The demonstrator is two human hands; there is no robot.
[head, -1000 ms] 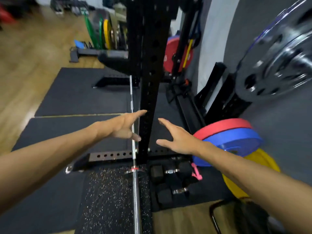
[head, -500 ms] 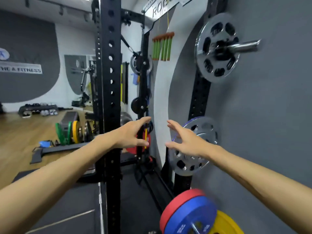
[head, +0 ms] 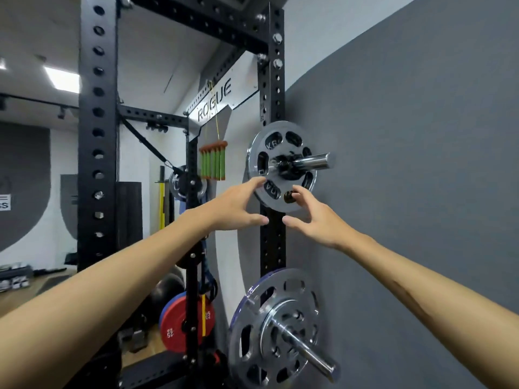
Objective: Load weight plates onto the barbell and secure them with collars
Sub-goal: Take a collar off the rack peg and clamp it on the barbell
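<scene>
A chrome weight plate [head: 273, 148] with oval holes hangs on an upper storage peg [head: 314, 161] of the black rack upright by the grey wall. My left hand [head: 237, 209] is open, its fingertips at the plate's lower left rim. My right hand [head: 314, 220] is open too, its fingers at the plate's lower edge. Neither hand grips the plate. Lower down, larger chrome plates [head: 278, 327] sit on another peg [head: 311, 355]. The barbell is out of view.
A black rack post [head: 97, 136] stands at the left. Red and blue bumper plates [head: 175, 329] hang on a far post low down. Green and orange bands [head: 213, 161] hang behind. The grey wall [head: 407, 164] closes the right side.
The view has swung up from the floor and barbell to the rack's storage pegs. Both hands have risen and reached forward to the upper chrome plate.
</scene>
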